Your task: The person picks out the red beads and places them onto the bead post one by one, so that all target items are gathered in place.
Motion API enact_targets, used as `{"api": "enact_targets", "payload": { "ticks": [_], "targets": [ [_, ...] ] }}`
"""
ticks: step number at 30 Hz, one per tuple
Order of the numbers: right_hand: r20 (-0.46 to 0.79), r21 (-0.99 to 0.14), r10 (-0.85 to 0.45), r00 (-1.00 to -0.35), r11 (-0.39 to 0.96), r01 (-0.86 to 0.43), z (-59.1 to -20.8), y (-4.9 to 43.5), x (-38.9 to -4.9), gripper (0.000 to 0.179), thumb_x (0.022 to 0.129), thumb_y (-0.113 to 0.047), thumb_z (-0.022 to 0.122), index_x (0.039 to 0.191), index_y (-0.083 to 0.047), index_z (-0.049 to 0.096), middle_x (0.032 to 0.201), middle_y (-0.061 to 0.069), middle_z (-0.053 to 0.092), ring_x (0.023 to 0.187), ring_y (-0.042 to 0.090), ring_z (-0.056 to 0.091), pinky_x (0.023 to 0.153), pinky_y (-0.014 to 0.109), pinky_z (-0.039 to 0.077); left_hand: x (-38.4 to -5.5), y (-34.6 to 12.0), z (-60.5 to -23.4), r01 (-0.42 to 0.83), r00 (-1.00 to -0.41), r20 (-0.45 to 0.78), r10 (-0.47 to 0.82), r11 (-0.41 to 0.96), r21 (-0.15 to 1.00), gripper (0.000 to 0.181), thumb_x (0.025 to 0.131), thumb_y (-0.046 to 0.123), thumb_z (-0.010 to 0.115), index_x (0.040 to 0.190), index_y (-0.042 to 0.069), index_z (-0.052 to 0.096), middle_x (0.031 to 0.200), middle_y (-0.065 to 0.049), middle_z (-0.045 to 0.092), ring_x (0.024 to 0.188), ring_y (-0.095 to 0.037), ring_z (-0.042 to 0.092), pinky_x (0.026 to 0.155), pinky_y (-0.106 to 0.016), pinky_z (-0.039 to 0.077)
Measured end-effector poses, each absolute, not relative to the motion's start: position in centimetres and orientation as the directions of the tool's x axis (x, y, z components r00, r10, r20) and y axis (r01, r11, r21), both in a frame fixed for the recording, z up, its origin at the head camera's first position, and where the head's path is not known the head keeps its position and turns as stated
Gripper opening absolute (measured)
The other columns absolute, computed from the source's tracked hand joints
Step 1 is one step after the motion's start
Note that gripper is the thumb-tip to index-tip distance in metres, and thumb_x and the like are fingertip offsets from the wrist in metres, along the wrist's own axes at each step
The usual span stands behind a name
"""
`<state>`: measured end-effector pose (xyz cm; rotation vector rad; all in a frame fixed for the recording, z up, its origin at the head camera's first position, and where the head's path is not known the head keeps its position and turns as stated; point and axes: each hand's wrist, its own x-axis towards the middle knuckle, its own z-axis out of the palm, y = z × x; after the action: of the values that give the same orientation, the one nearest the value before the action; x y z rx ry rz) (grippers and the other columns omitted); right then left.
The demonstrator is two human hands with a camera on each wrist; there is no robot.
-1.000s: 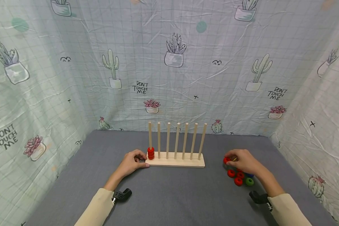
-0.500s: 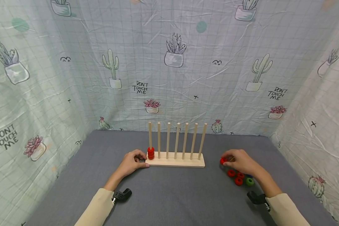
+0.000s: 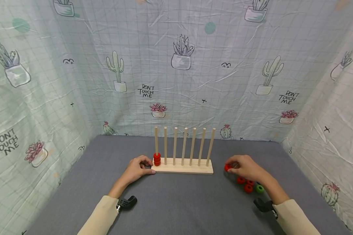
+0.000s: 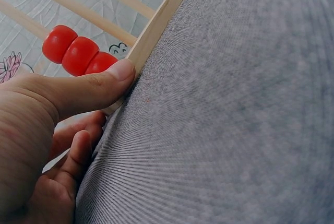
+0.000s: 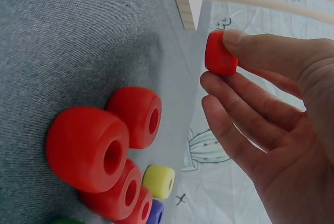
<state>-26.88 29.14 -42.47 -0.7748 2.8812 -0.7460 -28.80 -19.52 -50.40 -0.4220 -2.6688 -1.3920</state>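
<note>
Grey table (image 3: 179, 202), bead (image 5: 217, 56) in right hand (image 3: 244, 167)

the left arm (image 3: 117, 188) and right arm (image 3: 276, 192) reach forward, cream sleeves (image 3: 97, 216) ending short of the hands. the left hand (image 3: 136, 168) holds its thumb (image 4: 94, 92) stretched out, fingers bent behind it. the right hand (image 3: 244, 167), well apart from the left, is in a pinch: right thumb (image 5: 279, 52) extended, forefinger partly hidden behind it, two more fingers gently bent just below.
</note>
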Motion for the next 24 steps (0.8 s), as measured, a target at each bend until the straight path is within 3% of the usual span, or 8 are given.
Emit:
{"api": "enact_targets", "payload": {
  "ticks": [24],
  "targets": [
    [0.098, -0.474, -0.543, -0.834, 0.712, -0.518, -42.1, 27.1, -27.0, 0.027, 0.092, -0.012, 0.078, 0.117, -0.005, 0.075, 0.107, 0.003, 0.076, 0.091, 0.012, 0.071, 0.076, 0.026, 0.058, -28.7, -19.4, -50.2, 0.283, -0.959, 0.210, 0.193, 0.554, 0.783, 0.030, 0.073, 0.023, 0.095, 0.093, 0.016, 0.074, 0.098, -0.002, 0.070, 0.080, -0.013, 0.058, 0.069, -0.021, 0.047]
  ]
}}
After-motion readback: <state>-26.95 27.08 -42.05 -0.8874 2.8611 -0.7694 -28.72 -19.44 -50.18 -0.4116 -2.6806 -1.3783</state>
